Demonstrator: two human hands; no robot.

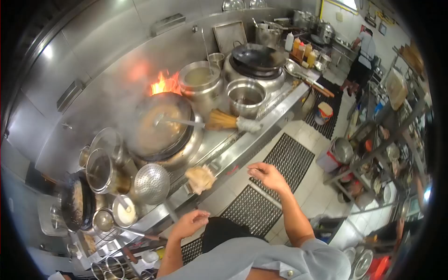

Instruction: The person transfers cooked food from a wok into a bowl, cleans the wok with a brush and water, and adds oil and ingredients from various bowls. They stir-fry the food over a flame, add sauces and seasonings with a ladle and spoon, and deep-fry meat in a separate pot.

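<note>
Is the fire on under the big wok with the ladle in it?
On. Orange flames rise behind the wok, and steam drifts above it. Both hands are away from it.

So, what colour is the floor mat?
Black, seen in the head view: the floor mat.

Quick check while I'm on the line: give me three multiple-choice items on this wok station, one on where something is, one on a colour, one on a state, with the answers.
1. Where are the flames?
A. behind the steaming wok
B. on the floor mat
C. in the strainer

2. What colour is the cloth on the counter edge?
A. blue
B. tan
C. black

3. What do the left hand and right hand hold?
A. a ladle each
B. one plate together
C. nothing

Answers: 1 A, the fire rises at the wok's far rim. 2 B, the rag looks tan. 3 C, both hands are open and bare in front of the counter.
</note>
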